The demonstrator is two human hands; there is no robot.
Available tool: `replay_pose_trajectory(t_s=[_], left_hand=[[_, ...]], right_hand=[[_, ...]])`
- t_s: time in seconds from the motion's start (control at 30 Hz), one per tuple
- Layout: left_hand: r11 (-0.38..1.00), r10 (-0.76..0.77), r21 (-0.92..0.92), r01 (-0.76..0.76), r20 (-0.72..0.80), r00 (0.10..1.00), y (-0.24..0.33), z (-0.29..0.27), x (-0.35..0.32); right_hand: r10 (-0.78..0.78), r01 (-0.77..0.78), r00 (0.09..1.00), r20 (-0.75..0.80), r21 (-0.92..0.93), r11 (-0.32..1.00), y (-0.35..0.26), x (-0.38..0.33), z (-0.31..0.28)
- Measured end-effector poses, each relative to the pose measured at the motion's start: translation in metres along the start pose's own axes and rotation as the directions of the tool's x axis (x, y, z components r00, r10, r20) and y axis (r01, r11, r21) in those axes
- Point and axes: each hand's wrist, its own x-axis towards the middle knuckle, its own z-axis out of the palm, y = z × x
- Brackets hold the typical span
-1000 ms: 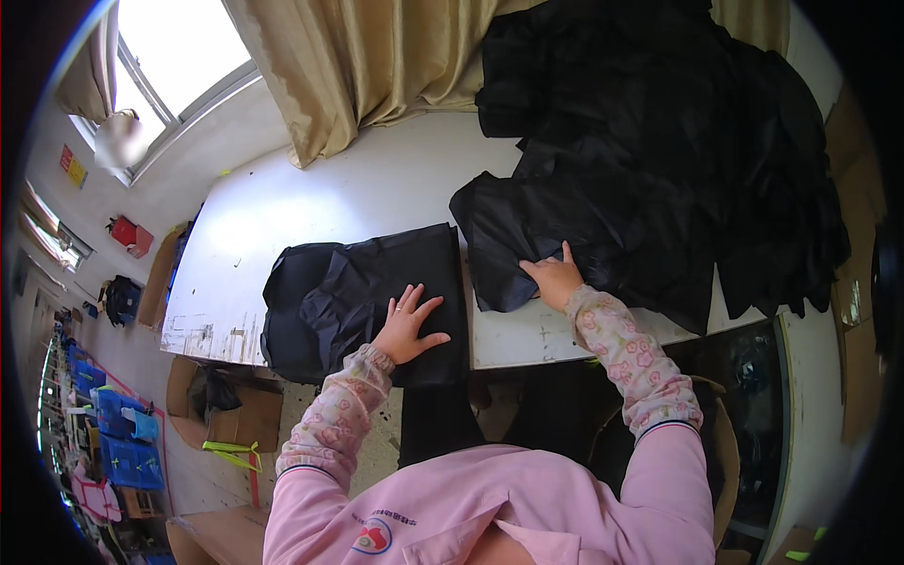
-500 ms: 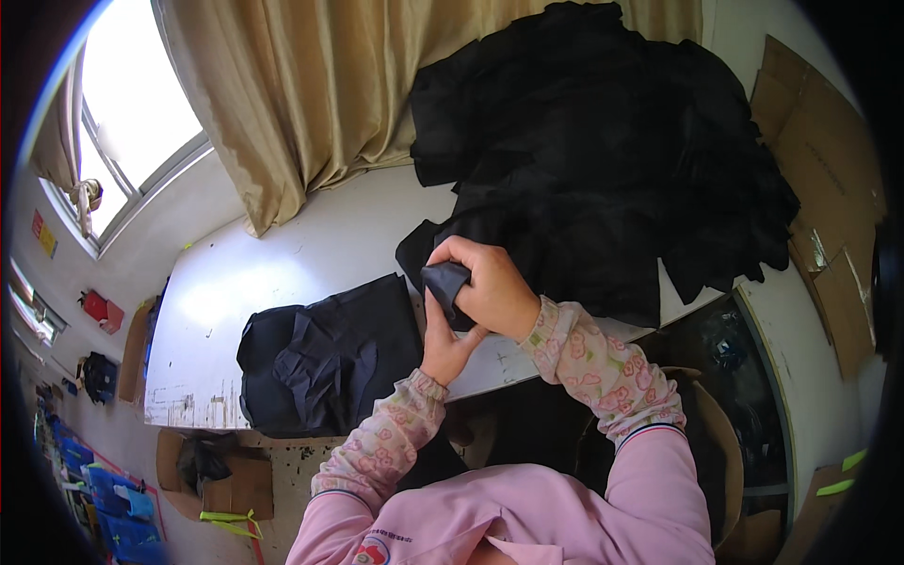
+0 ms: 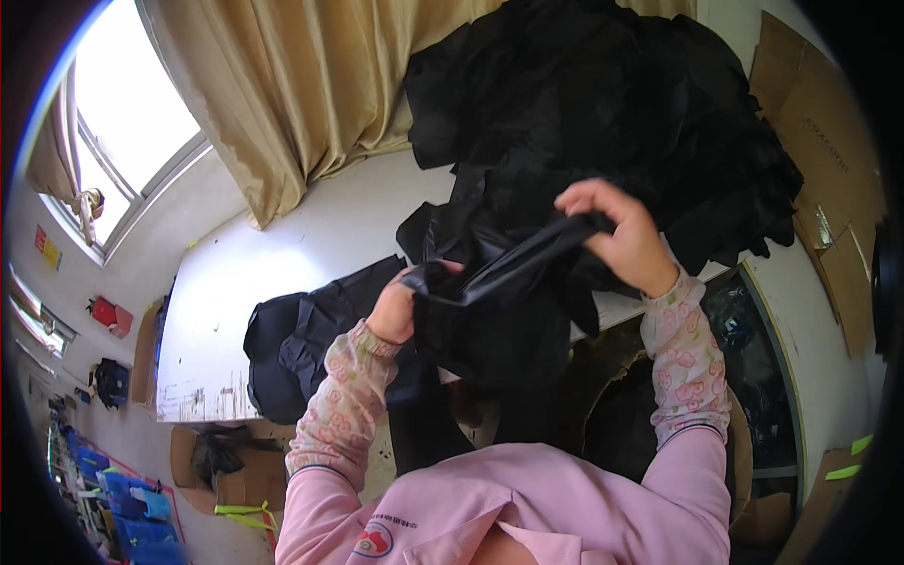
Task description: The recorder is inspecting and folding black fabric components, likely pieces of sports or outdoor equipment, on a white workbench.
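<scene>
A black cloth piece (image 3: 499, 330) hangs between my two hands over the table's front edge, its upper edge pulled wide and its folds shiny. My left hand (image 3: 394, 306) is closed on its left corner. At the other end my right hand (image 3: 626, 235) pinches the upper edge, slightly blurred. Left of my left hand lies a stack of folded black cloth (image 3: 325, 330), with a crumpled piece on top. Behind my hands spreads a large heap of black cloth pieces (image 3: 603, 104).
The white table (image 3: 212, 330) reaches back to a gold curtain (image 3: 254, 85) beside a bright window. Open cardboard boxes (image 3: 259, 476) stand below its front edge, and a flattened carton (image 3: 819, 141) leans at the right. Blue bins (image 3: 132, 508) show far left.
My hands, close together before on a bunched bit of black cloth, have moved apart. The right hand went right and up, the left went left, and the cloth now hangs stretched between them.
</scene>
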Motion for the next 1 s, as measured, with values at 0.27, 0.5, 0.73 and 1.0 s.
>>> replay_pose_trajectory(t_s=[0.27, 0.5, 0.73, 1.0], left_hand=[[0.976, -0.073, -0.137, 0.169, 0.525, 0.848, -0.042, 0.012, -0.027], [0.955, -0.004, -0.289, 0.064, 0.203, 0.979, -0.009, 0.004, -0.022], [0.896, 0.053, -0.440, 0.049, 0.216, 0.975, -0.008, 0.003, -0.023], [0.836, 0.026, -0.544, 0.071, 0.169, 0.985, -0.005, -0.009, -0.022]], right_hand=[[-0.053, 0.174, 0.973, 0.223, -0.567, 0.805, 0.078, 0.017, 0.041], [0.132, -0.098, 0.987, 0.095, -0.300, 0.949, 0.020, 0.004, -0.003], [0.030, -0.033, 0.979, 0.201, 0.010, 0.999, -0.005, -0.022, 0.032], [0.248, -0.256, 0.884, -0.397, 0.034, 0.966, 0.036, -0.031, 0.001]])
